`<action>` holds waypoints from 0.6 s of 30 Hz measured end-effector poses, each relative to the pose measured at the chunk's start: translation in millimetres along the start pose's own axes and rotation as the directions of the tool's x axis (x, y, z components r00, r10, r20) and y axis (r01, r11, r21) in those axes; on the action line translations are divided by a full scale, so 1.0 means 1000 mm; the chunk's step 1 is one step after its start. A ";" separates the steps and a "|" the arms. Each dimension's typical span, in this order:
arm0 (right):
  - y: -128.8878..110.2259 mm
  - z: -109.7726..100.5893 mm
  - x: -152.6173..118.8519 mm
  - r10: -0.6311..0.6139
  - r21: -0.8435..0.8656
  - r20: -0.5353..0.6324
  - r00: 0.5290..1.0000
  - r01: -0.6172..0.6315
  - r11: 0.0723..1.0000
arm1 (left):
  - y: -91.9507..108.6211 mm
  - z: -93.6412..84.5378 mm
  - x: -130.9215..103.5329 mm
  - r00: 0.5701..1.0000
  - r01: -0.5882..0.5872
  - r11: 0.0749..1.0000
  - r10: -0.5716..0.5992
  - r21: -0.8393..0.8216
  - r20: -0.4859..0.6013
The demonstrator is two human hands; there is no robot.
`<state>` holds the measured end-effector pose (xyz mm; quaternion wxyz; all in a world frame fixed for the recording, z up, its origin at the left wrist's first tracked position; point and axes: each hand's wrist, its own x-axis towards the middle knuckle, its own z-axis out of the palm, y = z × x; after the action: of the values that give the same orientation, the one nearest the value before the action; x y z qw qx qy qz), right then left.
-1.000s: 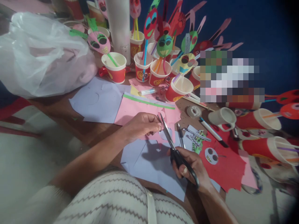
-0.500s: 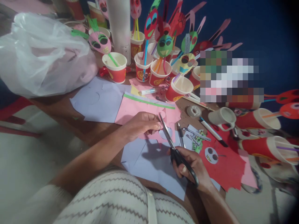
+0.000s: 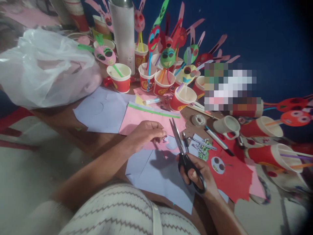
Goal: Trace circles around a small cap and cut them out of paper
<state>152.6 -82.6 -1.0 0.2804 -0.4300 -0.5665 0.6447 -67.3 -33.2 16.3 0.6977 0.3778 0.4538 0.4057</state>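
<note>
My right hand [image 3: 195,171] is closed around black-handled scissors [image 3: 179,138], with fingers in the loops. Their blades point away from me and stand slightly apart. To the left, my left hand [image 3: 148,133] is pinched shut, and a small piece of pink paper [image 3: 167,141] shows at its fingertips, partly hidden by them. The blade tips are just right of these fingers, not touching them. Beneath both hands lie a pink paper sheet [image 3: 149,120] with a green strip along its far edge and a pale blue paper sheet [image 3: 166,179].
Red-and-white paper cups [image 3: 119,78] with paper faces on straws crowd the back. A plastic bag [image 3: 49,68] sits left, beside a white cylinder [image 3: 122,39]. Right are a tape roll [image 3: 198,120], a white mug [image 3: 227,127], a marker [image 3: 218,141] and red paper [image 3: 232,179].
The scissors' blades have moved away from my left fingertips. The pink piece that stood above those fingers now shows below and beside them. The whole view has shifted slightly.
</note>
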 end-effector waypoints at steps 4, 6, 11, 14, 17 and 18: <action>-0.002 0.003 0.000 -0.015 -0.007 -0.018 1.000 0.015 1.000 | -0.001 0.006 -0.001 0.996 -0.035 0.999 0.034 0.001 -0.082; -0.003 0.004 -0.001 -0.027 -0.025 -0.030 0.999 0.026 0.999 | -0.003 0.009 -0.002 0.993 -0.039 0.999 0.038 -0.009 -0.112; -0.003 0.006 -0.003 -0.025 -0.126 -0.014 1.000 0.023 0.992 | -0.007 0.016 -0.005 0.990 -0.059 0.994 0.047 -0.091 -0.136; -0.001 0.008 -0.004 -0.035 -0.151 -0.019 0.999 0.032 0.988 | -0.009 0.020 -0.008 0.987 -0.082 0.993 0.068 -0.089 -0.148; 0.001 0.010 -0.004 -0.046 -0.145 -0.025 0.999 0.042 0.988 | -0.009 0.023 -0.011 0.984 -0.105 0.990 0.090 -0.090 -0.156; 0.001 0.010 -0.004 -0.047 -0.140 -0.025 0.999 0.042 0.989 | -0.009 0.024 -0.012 0.983 -0.110 0.989 0.094 -0.094 -0.159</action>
<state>145.8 -91.5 -1.0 0.2721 -0.4450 -0.6155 0.5909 -45.7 -51.0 19.3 0.6573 0.3318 0.4648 0.4918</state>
